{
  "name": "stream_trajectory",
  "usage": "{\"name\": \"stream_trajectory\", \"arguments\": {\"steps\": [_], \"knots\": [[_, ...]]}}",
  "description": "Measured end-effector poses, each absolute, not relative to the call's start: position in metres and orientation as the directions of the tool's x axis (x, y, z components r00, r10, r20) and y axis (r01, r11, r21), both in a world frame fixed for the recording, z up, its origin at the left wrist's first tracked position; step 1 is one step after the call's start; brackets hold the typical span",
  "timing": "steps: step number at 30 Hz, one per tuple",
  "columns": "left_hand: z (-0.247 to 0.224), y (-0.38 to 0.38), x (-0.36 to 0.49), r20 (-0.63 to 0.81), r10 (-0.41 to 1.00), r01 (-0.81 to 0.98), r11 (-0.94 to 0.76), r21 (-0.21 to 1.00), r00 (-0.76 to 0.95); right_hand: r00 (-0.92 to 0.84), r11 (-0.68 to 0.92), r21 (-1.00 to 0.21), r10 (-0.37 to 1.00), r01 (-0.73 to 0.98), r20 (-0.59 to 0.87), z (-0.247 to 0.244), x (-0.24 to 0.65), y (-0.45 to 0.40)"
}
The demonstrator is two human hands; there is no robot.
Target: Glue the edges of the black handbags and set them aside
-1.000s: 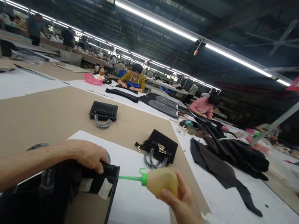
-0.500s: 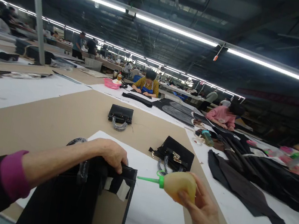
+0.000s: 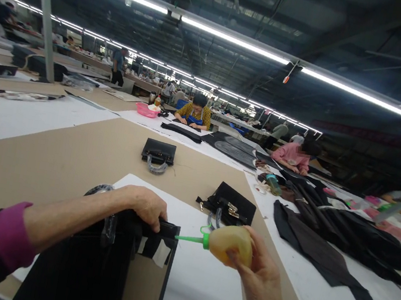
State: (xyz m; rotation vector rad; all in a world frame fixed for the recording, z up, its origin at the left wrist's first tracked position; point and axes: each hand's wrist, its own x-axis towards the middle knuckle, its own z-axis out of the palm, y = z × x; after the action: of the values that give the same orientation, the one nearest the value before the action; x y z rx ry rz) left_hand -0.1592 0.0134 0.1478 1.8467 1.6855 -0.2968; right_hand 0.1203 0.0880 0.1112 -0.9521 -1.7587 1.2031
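A large black handbag (image 3: 91, 264) with plastic-wrapped handles fills the lower middle, its side turned toward me. My left hand (image 3: 149, 207) is closed on the bag's top edge near the corner, thumb and fingers pinching it. In my right hand (image 3: 258, 265) is a yellowish squeeze bottle (image 3: 233, 245) with a green cap and a long thin green nozzle, lying sideways. The nozzle's tip meets the corner edge of the bag, close to my left fingertips. Whether any liquid comes out cannot be seen.
Two small black handbags, one farther off (image 3: 158, 154) and one at right (image 3: 232, 203), lie on the table covered with brown board and white paper (image 3: 208, 293). Black material pieces (image 3: 338, 263) spread along the right. Co-workers sit beyond, near a pink basket (image 3: 146, 110).
My right hand has brought the bottle left, so its nozzle tip now reaches the bag's corner edge. My left hand keeps its hold. The whole view has shifted slightly.
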Motion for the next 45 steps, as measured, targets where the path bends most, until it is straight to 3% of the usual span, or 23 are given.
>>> {"name": "stream_trajectory", "arguments": {"steps": [16, 25, 31, 35, 45], "knots": [[0.149, 0.02, -0.156, -0.596, 0.784, 0.948, 0.031, 0.315, 0.173, -0.392, 0.482, -0.843, 0.842, 0.239, 0.371, 0.117, 0.12, 0.091], [0.147, 0.021, -0.157, -0.61, 0.773, 0.944, 0.042, 0.326, 0.176, -0.409, 0.476, -0.841, 0.842, 0.257, 0.351, 0.114, 0.122, 0.092], [0.148, 0.022, -0.156, -0.613, 0.773, 0.948, 0.046, 0.314, 0.165, -0.49, 0.259, -0.958, 0.855, 0.12, 0.169, 0.107, 0.123, 0.093], [0.148, 0.022, -0.156, -0.597, 0.781, 0.947, 0.025, 0.321, 0.182, -0.589, -0.001, -1.0, 0.808, 0.001, -0.001, 0.104, 0.127, 0.09], [0.142, 0.023, -0.158, -0.584, 0.788, 0.949, -0.002, 0.316, 0.196, -0.629, -0.41, -0.883, 0.755, -0.229, -0.188, 0.081, 0.139, 0.083]]}}
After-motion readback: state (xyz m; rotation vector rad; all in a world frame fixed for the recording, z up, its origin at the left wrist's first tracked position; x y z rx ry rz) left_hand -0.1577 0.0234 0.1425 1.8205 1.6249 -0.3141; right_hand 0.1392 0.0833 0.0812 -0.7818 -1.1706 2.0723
